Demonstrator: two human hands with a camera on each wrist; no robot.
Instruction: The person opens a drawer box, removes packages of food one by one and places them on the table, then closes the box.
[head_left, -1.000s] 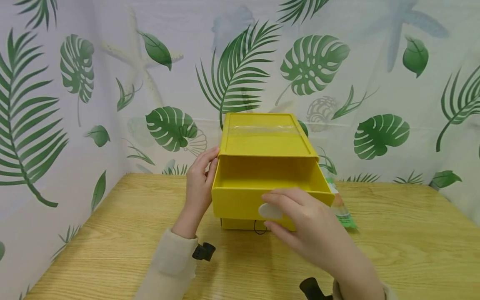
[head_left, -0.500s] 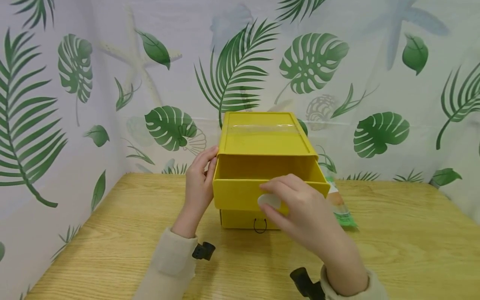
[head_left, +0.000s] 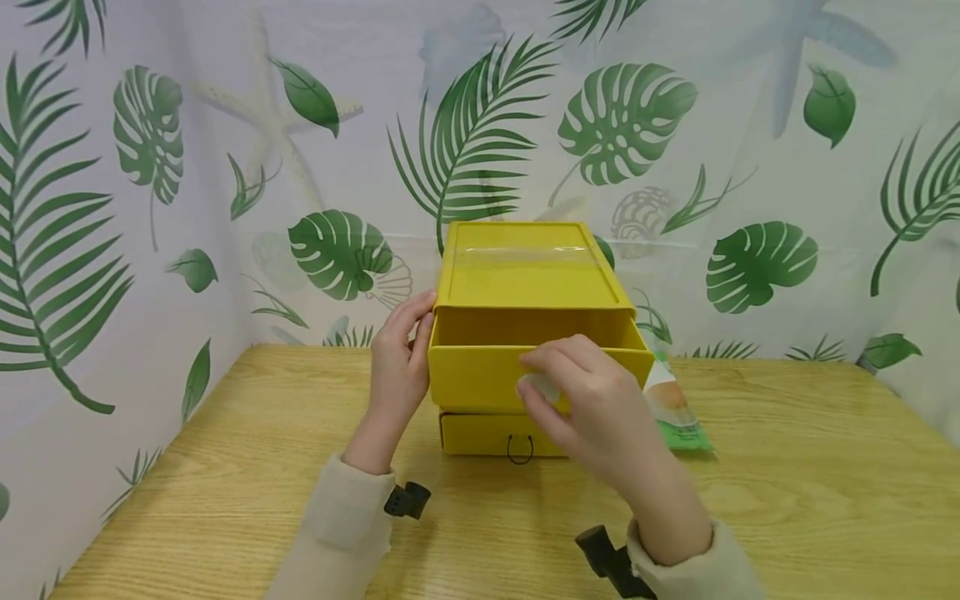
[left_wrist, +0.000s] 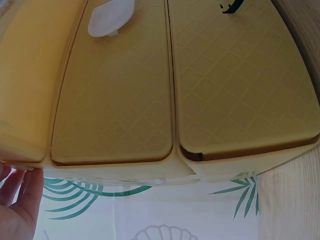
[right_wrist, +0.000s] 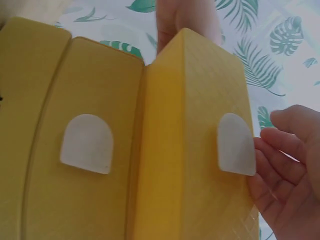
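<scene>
A yellow drawer box (head_left: 534, 279) stands on the table, its top drawer (head_left: 476, 379) partly pulled out. Nothing shows in the visible part of that drawer. My left hand (head_left: 400, 354) rests its fingers against the box's left side. At the drawer's front, my right hand (head_left: 603, 408) touches near the white tab handle (right_wrist: 236, 145); its fingertips meet the front panel's edge in the right wrist view. Below is a middle drawer (right_wrist: 85, 200) with another white tab, hidden in the head view. The bottom drawer (head_left: 472, 435) carries a black loop (head_left: 520, 460).
A green and white packet (head_left: 675, 408) lies on the wooden table (head_left: 810, 483), right of the box and partly hidden by it. A leaf-patterned curtain (head_left: 495, 108) hangs behind. Each wrist wears a black camera mount (head_left: 407, 500).
The top drawer has slid inward toward the box, and my right hand has moved forward with it. More of the bottom drawer shows. My left hand stays put.
</scene>
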